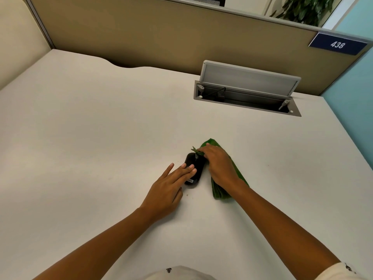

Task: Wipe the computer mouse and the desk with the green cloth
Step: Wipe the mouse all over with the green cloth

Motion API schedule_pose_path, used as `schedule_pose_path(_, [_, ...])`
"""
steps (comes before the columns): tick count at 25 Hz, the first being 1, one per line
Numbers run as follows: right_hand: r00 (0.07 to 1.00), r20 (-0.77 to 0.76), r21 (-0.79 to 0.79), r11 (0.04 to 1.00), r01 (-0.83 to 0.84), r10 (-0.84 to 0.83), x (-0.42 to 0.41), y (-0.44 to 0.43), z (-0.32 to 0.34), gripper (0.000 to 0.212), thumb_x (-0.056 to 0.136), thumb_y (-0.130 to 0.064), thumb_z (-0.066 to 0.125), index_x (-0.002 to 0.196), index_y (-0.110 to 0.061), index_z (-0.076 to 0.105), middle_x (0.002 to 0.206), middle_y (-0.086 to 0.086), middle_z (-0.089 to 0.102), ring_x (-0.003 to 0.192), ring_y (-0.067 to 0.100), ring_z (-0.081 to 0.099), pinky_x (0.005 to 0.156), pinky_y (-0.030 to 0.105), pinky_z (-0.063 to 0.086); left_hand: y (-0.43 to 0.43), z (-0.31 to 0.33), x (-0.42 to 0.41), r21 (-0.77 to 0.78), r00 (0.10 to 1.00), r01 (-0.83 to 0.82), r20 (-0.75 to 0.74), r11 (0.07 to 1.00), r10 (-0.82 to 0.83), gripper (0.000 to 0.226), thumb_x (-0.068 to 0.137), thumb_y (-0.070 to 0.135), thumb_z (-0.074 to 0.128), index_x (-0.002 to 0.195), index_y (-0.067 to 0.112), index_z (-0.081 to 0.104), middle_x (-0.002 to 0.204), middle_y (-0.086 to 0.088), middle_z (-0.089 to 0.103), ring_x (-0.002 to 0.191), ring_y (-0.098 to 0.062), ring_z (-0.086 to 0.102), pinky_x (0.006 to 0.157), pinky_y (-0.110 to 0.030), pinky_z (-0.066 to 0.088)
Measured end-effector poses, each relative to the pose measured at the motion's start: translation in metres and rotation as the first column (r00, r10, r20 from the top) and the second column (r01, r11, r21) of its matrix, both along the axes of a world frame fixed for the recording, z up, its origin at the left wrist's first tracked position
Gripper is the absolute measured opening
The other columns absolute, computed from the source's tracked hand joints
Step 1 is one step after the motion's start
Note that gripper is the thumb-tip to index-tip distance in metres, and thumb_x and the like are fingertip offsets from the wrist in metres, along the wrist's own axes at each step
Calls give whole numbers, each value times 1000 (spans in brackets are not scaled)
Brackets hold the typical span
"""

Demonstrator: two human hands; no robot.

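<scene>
The left hand (169, 188) is laid flat with its fingers spread and extended, the fingertips (189, 168) resting on top of the black computer mouse (195, 168), which is steadied rather than gripped. The right hand (219, 166) is pressed palm-down on the green cloth (222, 190), its fingers curled over the cloth's far corner, which is bunched against the front end of the mouse. The mouse lies on the pale worktop (101, 138), lengthwise away from the person, with a small white label visible at its near end. The cloth is folded into a long strip just to the right of the mouse, touching it at the far end and slanting away from it toward the person. A few dark specks can be seen on the worktop just to the left of the mouse and near its rear. Well beyond the mouse and to its right, a grey cable hatch (247, 91) is set into the worktop with its lid raised. Behind that, a tan partition (141, 37) is seen, carrying a blue plate marked 438 (337, 44) far to the right of the mouse.
</scene>
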State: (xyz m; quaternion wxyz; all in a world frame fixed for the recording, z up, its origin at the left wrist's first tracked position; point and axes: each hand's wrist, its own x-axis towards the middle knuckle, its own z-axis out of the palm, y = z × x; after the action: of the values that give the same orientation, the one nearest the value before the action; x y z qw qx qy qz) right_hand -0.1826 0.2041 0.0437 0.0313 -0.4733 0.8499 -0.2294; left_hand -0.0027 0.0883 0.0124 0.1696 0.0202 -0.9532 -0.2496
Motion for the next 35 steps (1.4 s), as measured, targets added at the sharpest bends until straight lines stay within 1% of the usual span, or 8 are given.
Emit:
schedule_pose_path(3, [992,88,-83,992,100,-93,-9,6,9,51,83,15,45,125,-10,59,128,7,60,123,22,52,108,30,39,0,-1,-1,10,1000,3,-1,1000,-3,58,88,11,33,145,19,38,152,8,34,144,-6,21,122,-31,7])
schedule_pose_path(7, [965,174,-4,980,-199,197,12,2,12,32,101,-21,40,130,-25,54,136,-6,55,137,9,36,115,29,18,0,-3,-1,-4,1000,9,-4,1000,-9,57,89,11,34,145,18,38,153,7,32,144,-10,24,122,-32,7])
schedule_pose_path(9, [938,289,11,978,-206,194,15,-1,12,34,102,-33,32,128,-30,55,140,-12,51,142,6,25,117,37,6,0,-2,-1,-13,1000,9,-9,1000,-9,56,90,10,35,145,17,38,152,7,32,144,-11,24,122,-32,8])
schedule_pose_path(13, [832,517,-20,975,-222,201,-12,0,23,31,101,-20,42,123,-26,62,137,-11,54,140,8,29,118,36,21,-1,-2,-1,-11,1000,16,-11,1000,-16,57,89,9,35,146,18,36,154,7,32,145,-9,20,122,-33,9])
schedule_pose_path(20, [851,429,16,940,-342,302,-39,-12,25,36,73,-4,76,104,-22,73,117,-8,66,116,12,54,103,34,42,0,-3,-1,-17,1000,18,-18,1000,-18,57,90,11,35,146,18,35,153,6,32,145,-10,21,122,-36,10])
schedule_pose_path(25, [853,432,-21,949,-314,292,-48,-18,21,32,67,2,78,92,-17,76,105,-4,70,105,10,58,95,35,49,0,-3,-1,-23,1000,23,-8,999,-23,56,91,12,33,146,17,35,154,4,32,145,-11,21,121,-41,9])
schedule_pose_path(32, [870,376,-26,942,-336,320,-51,-20,17,30,71,2,74,94,-18,72,103,-1,70,104,18,58,92,42,49,1,-2,-1,-30,1000,19,-10,999,-19,56,90,10,34,146,16,36,153,3,34,145,-12,22,121,-44,10])
schedule_pose_path(35, [904,266,25,935,-352,334,-51,-24,13,28,76,1,69,97,-19,69,100,-7,66,99,13,53,90,44,46,0,-1,-1,-27,1000,23,-11,999,-23,56,89,10,35,146,16,36,153,3,34,145,-13,23,121,-43,9])
